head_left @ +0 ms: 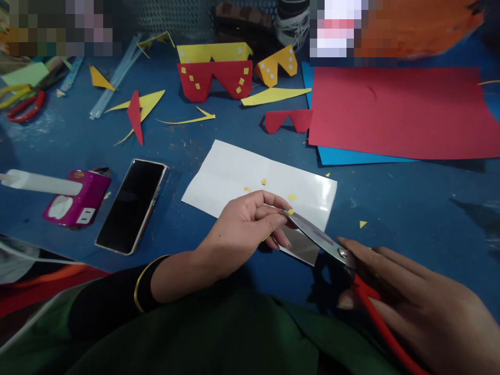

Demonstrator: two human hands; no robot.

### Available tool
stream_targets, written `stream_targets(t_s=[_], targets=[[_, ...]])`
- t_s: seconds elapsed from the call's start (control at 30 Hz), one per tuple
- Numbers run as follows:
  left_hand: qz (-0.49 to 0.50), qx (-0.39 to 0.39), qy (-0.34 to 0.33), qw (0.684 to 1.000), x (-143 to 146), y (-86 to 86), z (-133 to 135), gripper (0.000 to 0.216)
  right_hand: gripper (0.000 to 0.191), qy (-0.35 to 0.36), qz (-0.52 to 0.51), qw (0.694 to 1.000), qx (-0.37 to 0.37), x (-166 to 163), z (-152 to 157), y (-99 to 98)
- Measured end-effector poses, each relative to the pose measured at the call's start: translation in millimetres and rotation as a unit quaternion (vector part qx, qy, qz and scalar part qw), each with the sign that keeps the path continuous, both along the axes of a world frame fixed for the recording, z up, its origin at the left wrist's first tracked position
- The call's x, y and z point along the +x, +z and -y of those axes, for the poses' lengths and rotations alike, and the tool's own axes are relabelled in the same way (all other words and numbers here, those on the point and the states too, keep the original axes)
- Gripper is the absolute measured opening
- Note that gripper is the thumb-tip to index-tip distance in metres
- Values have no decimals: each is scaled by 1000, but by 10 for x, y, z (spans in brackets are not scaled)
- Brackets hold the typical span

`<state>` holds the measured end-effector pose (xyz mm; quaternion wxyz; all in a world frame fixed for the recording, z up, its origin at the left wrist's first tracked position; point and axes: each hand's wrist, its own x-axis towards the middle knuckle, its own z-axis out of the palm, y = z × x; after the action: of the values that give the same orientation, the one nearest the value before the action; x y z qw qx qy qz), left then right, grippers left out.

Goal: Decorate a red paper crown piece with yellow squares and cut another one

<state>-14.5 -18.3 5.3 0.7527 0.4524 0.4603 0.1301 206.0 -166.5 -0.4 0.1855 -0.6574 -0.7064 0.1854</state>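
My right hand (410, 307) grips red-handled scissors (332, 245), whose blades point up and left over a white sheet of paper (234, 177). My left hand (246, 229) is pinched at the blade tips, fingers closed on a small yellow paper piece (290, 212). Tiny yellow squares (292, 197) lie scattered on the white sheet. Both hands hover just above the blue table (410, 203).
A black phone (130, 205) and a magenta box (76, 198) lie left. Red and yellow paper glasses (214, 78), yellow scraps (273, 95), a red cutout (287, 120) and a large red sheet (398, 112) over blue paper lie behind. Another pair of scissors (23, 104) rests far left.
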Motion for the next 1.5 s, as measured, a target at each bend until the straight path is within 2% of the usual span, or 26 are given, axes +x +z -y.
stream_targets(t_s=[0.37,1.07,1.5], targets=[[-8,-14,13,1000,14,17,-2,7,41,-10,-13,1000,6,-17,-31,7],[-2,-31,6,1000,9,22,-8,13,43,20,9,999,28,-31,-34,-1],[7,-24,21,999,23,1,-19,9,46,-30,-28,999,12,1,-29,-4]])
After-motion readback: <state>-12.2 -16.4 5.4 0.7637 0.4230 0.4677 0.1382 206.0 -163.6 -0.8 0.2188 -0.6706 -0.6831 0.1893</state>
